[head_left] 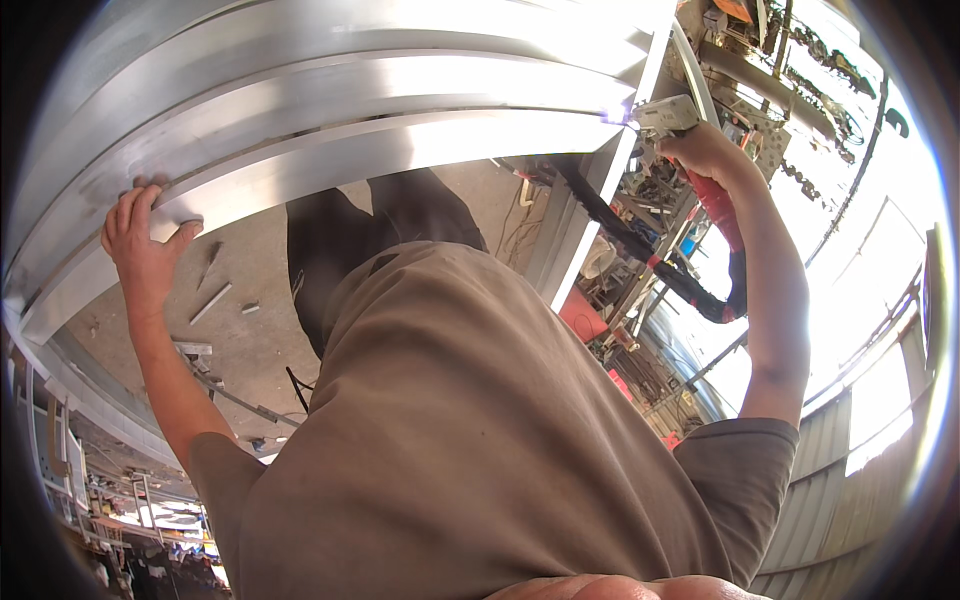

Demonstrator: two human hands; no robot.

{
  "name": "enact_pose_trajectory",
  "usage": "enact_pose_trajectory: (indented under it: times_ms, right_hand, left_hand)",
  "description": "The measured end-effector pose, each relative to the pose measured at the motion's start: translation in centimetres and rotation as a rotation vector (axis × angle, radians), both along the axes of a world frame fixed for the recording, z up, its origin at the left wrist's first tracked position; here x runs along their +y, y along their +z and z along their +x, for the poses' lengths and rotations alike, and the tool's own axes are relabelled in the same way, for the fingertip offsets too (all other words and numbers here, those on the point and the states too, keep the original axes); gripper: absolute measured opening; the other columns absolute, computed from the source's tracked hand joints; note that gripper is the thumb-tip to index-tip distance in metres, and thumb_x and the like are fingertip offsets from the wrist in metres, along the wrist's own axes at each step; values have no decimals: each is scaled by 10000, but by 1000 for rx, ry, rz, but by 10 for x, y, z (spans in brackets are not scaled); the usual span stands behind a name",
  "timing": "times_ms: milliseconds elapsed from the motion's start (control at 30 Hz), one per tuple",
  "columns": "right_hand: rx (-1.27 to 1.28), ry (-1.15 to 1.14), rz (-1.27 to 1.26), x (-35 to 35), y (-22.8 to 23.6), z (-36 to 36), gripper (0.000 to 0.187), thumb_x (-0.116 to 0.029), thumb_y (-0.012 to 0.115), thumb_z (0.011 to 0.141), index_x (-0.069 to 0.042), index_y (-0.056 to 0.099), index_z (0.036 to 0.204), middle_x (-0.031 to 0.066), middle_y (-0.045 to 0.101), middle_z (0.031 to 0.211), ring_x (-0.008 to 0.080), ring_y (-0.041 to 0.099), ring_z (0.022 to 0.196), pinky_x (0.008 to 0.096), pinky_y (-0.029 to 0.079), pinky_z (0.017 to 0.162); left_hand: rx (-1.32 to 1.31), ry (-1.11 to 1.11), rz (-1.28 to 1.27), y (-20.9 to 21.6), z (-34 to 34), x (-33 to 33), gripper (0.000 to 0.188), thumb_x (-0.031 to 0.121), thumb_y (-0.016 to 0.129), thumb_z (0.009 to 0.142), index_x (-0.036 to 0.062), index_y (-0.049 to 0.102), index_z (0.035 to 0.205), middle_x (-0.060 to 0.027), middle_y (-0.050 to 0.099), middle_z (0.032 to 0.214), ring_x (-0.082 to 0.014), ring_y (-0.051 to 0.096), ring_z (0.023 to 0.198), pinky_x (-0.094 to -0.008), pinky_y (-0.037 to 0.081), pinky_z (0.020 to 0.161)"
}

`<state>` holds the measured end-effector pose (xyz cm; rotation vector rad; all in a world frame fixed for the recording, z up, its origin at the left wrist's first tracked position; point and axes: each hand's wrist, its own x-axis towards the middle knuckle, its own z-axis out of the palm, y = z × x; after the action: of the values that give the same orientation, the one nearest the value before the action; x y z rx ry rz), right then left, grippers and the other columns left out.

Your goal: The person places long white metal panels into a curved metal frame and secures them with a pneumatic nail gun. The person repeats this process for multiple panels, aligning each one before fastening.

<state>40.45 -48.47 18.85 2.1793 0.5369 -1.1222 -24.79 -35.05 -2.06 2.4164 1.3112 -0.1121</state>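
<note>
My right hand point(712, 158) is closed around a handheld welding gun point(664, 116) with a pale boxy head and a red grip. The gun's tip meets the joint where a long silver metal slat point(450, 143) joins an end post point(594, 208) of the frame. A bright bluish-white glow shows at that spot. At the other end of the slat, my left hand point(142, 240) grips its edge, fingers over the top and thumb on the near face. Glare washes out part of the metal near the gun.
A thick black hose point(722, 308) loops below the welding gun and passes behind the post. Metal offcuts point(211, 303) lie on the concrete floor point(265, 265). Cluttered shelving point(655, 225) stands right of the frame, with a corrugated wall point(815, 510) at lower right.
</note>
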Motion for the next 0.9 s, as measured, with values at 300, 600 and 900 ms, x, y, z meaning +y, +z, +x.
enact_pose_trajectory:
  times_ms: [300,600,900]
  right_hand:
    - [19,40,3,0,-10,11,267,-234,720,860,-18,720,1017,72,688,767,194,647,651,367,524,616]
    - [-3,91,-35,4,-15,15,292,-258,718,850,0,729,984,96,705,790,217,668,672,381,532,623]
    - [-27,123,-125,12,-18,13,327,-268,707,856,14,729,1022,117,711,789,227,678,672,395,526,631]
  left_hand:
    - [-9,6,-21,1,0,0,691,363,907,710,122,639,1299,-57,591,1387,-314,493,1324,-506,318,1135]
    - [-21,-8,-10,2,0,1,711,362,908,703,121,632,1312,-58,589,1408,-316,498,1314,-505,324,1133]
    - [1,15,-22,3,0,0,722,359,915,689,123,631,1310,-57,589,1401,-316,499,1314,-502,320,1139]
